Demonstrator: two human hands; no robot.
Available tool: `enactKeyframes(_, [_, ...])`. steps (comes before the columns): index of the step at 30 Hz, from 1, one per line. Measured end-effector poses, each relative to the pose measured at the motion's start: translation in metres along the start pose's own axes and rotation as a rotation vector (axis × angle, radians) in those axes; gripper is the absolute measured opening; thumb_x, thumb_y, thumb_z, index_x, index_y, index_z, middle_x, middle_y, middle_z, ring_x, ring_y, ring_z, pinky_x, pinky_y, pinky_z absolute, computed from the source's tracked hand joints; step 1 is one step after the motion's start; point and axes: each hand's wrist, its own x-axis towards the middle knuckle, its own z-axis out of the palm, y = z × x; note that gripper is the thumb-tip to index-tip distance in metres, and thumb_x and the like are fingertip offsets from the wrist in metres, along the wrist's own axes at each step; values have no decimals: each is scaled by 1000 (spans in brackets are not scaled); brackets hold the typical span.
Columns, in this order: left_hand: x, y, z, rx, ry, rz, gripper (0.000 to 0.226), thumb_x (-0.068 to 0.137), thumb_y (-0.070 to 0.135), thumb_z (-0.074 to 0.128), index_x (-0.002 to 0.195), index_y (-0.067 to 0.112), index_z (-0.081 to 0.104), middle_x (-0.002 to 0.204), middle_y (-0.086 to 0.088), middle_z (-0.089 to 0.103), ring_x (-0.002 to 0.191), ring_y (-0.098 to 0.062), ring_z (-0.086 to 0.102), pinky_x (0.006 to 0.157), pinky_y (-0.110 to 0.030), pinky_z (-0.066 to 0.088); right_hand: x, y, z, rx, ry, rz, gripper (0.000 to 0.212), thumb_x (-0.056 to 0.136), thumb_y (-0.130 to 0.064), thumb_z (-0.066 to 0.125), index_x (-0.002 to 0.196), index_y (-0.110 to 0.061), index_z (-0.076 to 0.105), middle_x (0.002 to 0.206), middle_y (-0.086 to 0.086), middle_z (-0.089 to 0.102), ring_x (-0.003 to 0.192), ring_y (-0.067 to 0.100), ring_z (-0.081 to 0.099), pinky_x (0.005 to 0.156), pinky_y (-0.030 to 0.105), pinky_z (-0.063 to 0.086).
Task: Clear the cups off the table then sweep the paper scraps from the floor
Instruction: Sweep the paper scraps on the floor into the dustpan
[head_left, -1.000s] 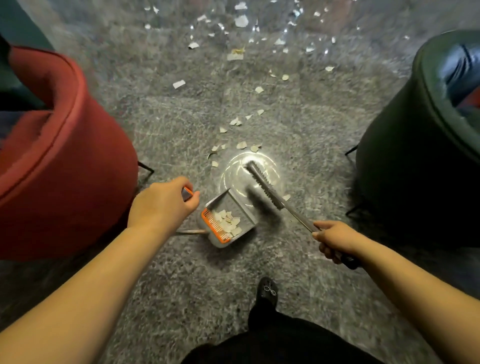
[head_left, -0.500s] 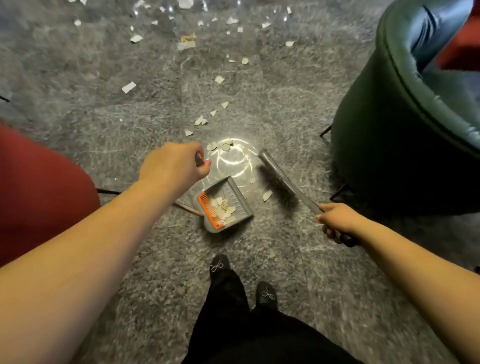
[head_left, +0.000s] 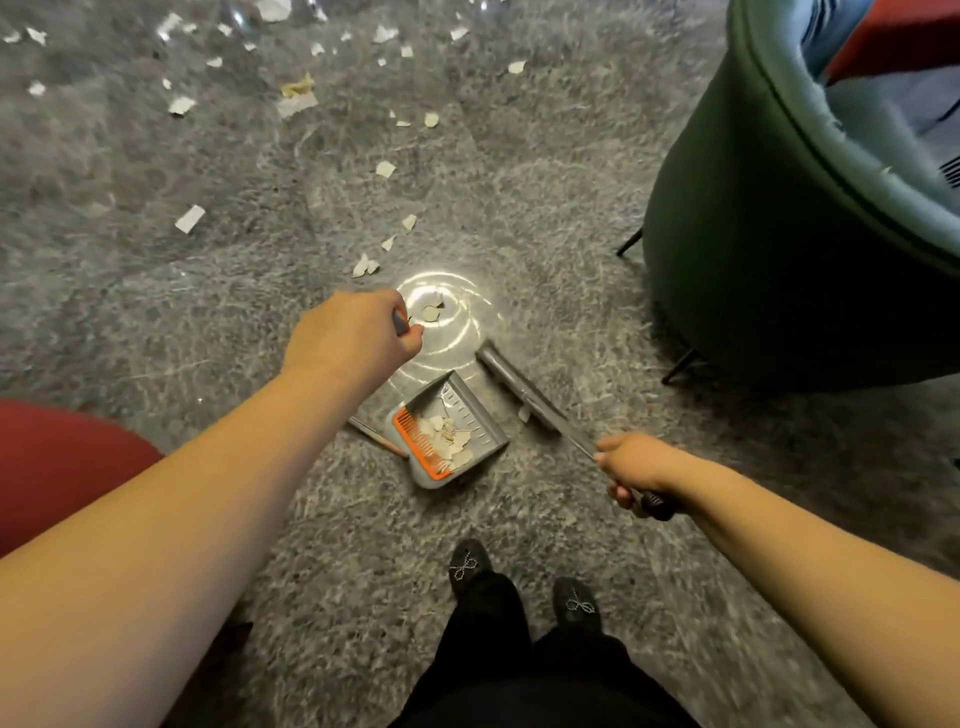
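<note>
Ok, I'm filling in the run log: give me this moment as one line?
phase: sweeping | left hand: holds dustpan handle | right hand: holds broom handle | dustpan: holds scraps | floor scraps: many left

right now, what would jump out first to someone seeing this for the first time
The grey dustpan with its orange comb edge sits mid-frame on the grey floor, already holding torn paper. The left hand grips its long handle and the right hand holds the broom just beside it. Beyond them, white paper scraps still dot the floor toward the top, between a red chair and a green armchair.
</note>
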Motion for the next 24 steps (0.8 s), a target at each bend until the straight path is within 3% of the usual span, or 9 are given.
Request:
enactKeyframes(4, [1, -12, 1, -12, 12, -8, 18, 86, 50, 57, 84, 32, 58, 75, 9, 56, 70, -19, 48, 58, -28, 34, -16, -10, 22, 73, -78, 10, 42, 104, -16, 34, 146, -24, 34, 64, 4, 40, 31, 6, 37, 35, 11, 29])
enactKeyframes(11, [-11, -40, -4, -86, 29, -24, 18, 86, 49, 60, 90, 31, 62, 70, 16, 55, 69, -16, 48, 58, -27, 33, -38, -38, 32, 88, -106, -34, 37, 103, -19, 34, 138, -29, 40, 59, 3, 40, 32, 5, 35, 36, 11, 28])
enactKeyframes(17, [-25, -74, -15, -111, 75, -131, 21, 84, 51, 63, 86, 30, 64, 78, 6, 64, 75, -25, 57, 60, -29, 35, -33, -64, 36, 115, -35, -107, 36, 102, -20, 38, 137, -30, 43, 55, 4, 41, 31, 8, 35, 38, 12, 30])
enactKeyframes(21, [-32, -97, -23, -139, 45, -113, 17, 85, 48, 63, 83, 31, 62, 63, 17, 51, 70, -18, 49, 56, -28, 32, -21, -86, 29, 90, -5, -138, 25, 101, -20, 38, 120, -31, 49, 55, 4, 43, 32, 9, 37, 40, 14, 31])
enactKeyframes(24, [-28, -104, -27, -121, -4, -68, 15, 85, 48, 63, 86, 33, 62, 65, 16, 52, 69, -16, 48, 57, -28, 34, -13, -97, 23, 87, 2, -147, 22, 101, -19, 38, 113, -32, 51, 53, 3, 44, 33, 9, 37, 42, 15, 30])
